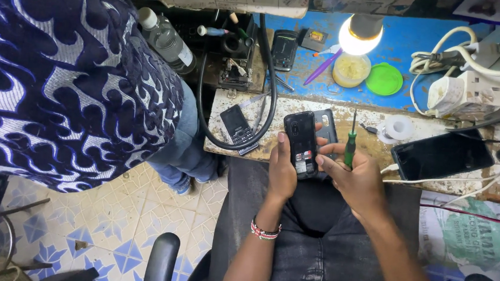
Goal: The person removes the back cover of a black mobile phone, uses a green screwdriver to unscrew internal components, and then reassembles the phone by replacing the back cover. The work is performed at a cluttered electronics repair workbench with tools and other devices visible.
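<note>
Fingers (pixel 281 144) of left hand (pixel 283 173) wrap round a small black keypad phone w/ its back cover off (pixel 301 143), held upright above the lap, just in front of the worn, stained worktop (pixel 335 114). Right hand (pixel 357 178): fingers closed on a green-handled screwdriver (pixel 349 143), shaft pointing up, thumb tip touching the phone's right edge. Rel. to the phone: dark back cover (pixel 326 126) just behind it; second black keypad phone (pixel 237 126) lying flat to its left, inside a loop of black cable (pixel 269 82); black smartphone w/ dark screen (pixel 442 154) well to its right; lit bulb (pixel 359 35) beyond it; another person in patterned blue-white top (pixel 59 72) far left.
</note>
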